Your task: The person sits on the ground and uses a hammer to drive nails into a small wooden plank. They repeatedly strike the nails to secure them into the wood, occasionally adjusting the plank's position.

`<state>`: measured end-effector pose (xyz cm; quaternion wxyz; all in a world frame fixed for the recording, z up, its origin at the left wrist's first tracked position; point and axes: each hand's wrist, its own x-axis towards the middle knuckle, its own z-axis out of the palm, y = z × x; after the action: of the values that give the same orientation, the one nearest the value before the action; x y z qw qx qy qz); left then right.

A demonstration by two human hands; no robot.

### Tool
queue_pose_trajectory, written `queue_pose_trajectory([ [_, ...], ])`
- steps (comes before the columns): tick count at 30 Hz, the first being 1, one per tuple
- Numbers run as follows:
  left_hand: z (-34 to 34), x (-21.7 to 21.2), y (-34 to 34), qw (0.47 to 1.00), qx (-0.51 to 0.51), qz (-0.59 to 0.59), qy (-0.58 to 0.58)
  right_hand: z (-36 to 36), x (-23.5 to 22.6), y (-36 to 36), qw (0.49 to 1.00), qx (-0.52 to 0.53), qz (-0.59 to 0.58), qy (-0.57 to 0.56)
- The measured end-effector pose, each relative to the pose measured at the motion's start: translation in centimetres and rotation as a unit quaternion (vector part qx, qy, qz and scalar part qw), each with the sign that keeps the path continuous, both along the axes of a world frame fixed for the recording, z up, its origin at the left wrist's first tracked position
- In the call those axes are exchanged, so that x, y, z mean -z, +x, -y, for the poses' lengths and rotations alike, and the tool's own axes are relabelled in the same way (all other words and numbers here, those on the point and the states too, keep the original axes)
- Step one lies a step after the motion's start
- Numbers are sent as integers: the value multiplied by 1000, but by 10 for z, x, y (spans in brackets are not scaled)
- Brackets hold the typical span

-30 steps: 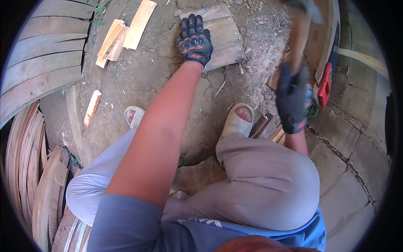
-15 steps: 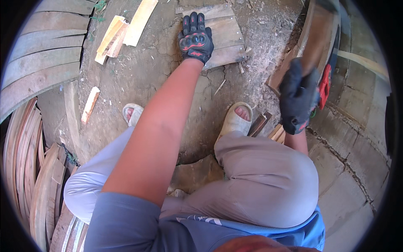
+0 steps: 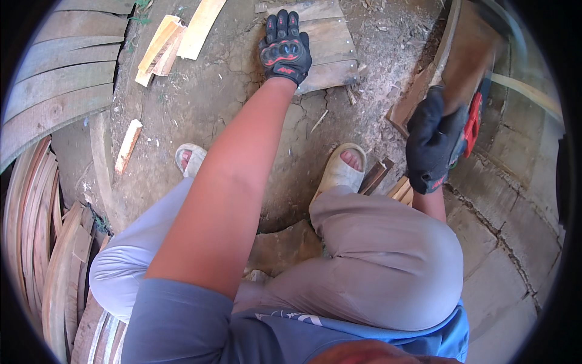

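My left hand (image 3: 285,50), in a black glove with red marks, lies flat with its fingers stretched out. It rests on the left side of a small panel of wooden boards (image 3: 330,45) on the ground; small nail heads show near the panel's right edge. Off to the right, my right hand (image 3: 429,142), gloved alike, is closed around the wooden handle of a hammer (image 3: 467,64). The hammer is raised and smeared by motion, its dark head blurred near the upper right rim. Beside the right hand is a red-handled tool (image 3: 473,124), partly hidden.
Light wood offcuts (image 3: 200,27) lie at the upper left, with a small strip (image 3: 128,145) below. Overlapping curved boards (image 3: 66,70) and stacked slats (image 3: 36,212) fill the left side. A wooden piece (image 3: 403,112) lies among sawdust; concrete blocks (image 3: 503,267) border the right.
The hammer in my right hand has swung, its blurred head now farther right. My left hand stays flat on the panel; the whole view has shifted slightly.
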<state>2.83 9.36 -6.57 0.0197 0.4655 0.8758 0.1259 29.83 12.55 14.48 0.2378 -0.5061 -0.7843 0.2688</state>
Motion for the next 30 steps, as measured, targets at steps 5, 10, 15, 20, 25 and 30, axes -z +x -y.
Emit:
queue_pose_trajectory([
  [5, -22, -6, 21, 999, 28, 27, 17, 27, 101, 39, 963, 2, 264, 51],
  [10, -13, -6, 10, 999, 24, 19, 11, 24, 42, 16, 971, 13, 235, -40],
  [15, -5, -2, 1, 1000, 8, 21, 11, 5, 0, 4, 997, 58, -58, -15],
  [20, -23, -8, 19, 999, 18, 42, 4, 28, 120, 44, 941, -42, 327, -77],
  [25, -8, -2, 0, 1000, 2, 20, 6, 8, 11, 4, 981, 32, 177, -68],
  [30, -8, -2, 5, 999, 10, 35, 9, -9, 15, 18, 994, 30, -106, 1],
])
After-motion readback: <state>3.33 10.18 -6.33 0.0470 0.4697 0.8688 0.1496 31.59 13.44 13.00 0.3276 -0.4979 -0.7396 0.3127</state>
